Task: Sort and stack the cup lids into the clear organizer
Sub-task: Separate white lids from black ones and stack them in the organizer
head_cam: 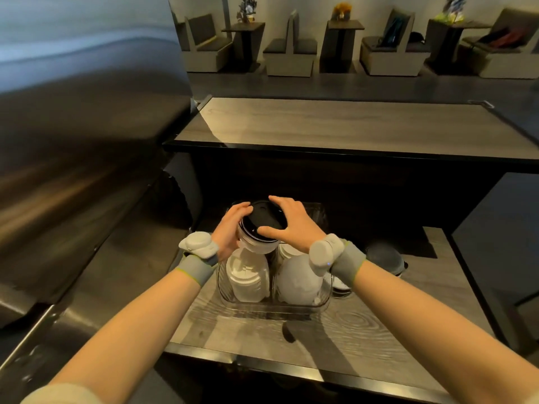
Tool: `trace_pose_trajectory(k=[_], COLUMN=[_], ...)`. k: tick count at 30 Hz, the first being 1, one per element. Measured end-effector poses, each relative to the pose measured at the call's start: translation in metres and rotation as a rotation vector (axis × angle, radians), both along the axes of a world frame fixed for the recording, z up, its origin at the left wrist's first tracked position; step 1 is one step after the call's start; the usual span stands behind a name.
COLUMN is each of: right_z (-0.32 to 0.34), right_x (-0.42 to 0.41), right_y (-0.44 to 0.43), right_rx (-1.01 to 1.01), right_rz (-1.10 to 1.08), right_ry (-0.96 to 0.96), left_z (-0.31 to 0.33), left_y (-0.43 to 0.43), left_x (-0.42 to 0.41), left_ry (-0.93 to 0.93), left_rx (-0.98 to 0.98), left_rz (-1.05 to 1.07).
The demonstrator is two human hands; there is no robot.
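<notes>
The left hand (232, 228) curls its fingers round the left side of a short lid stack (258, 244). The right hand (291, 224) grips the black lid (261, 218) on top of that stack, with the thumb on the near edge and the spread fingers arched over the far rim. The stack is held above the back part of the clear organizer (262, 305), which stands on the wood-grain counter (393, 325); the rear compartments are hidden behind the hands. In the near left compartment a pile of flat white lids (246, 279) leans on edge, and the near right compartment holds domed white lids (296, 279). Both wrists wear grey bands, left (197, 268) and right (348, 262), each carrying a white device. Just beside the organizer's right wall, partly hidden under the right wrist, sit a few dark and white lids (339, 285), and farther right on the counter lies a dark grey domed object (382, 255); what it is cannot be told. Beyond the organizer rises a higher counter (335, 126) with a pale wood top, and booth seats (288, 51) line the far wall.
</notes>
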State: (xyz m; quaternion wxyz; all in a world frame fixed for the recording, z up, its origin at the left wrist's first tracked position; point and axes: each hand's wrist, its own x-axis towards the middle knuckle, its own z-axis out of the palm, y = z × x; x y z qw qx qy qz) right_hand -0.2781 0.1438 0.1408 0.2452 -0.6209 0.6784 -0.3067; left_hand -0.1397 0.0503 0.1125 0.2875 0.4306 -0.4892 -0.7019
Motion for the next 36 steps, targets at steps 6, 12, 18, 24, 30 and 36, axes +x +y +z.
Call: trace_pose_trajectory(k=[6,12,18,24,30,36], right_z=[-0.003,-0.010,-0.011,-0.015,-0.040,-0.070], right_x=[0.002,0.004,0.007,-0.002,0.004,0.018], right_y=[-0.018,-0.026,-0.043,-0.053,-0.069,-0.101], right_rx=[0.005,0.035,0.036,0.008,0.294,0.442], right_rz=[-0.064,-0.082,-0.108,-0.246,-0.087,0.099], right_ry=[-0.240,-0.405,-0.537,-0.638,0.031,0.442], left_z=[0.007,0.005,0.006,0.009,0.010,0.012], left_y=[-0.008,-0.017,-0.031,-0.058,-0.079,-0.078], left_x=[0.006,0.013,0.023,0.049,0.064,0.059], left_ry=[0.092,0.091,0.091,0.161,0.227,0.190], left_rx=[0.077,0.044,0.018,0.058,0.078,0.047], left_rz=[-0.048,-0.051,-0.066,0.121,0.223,0.176])
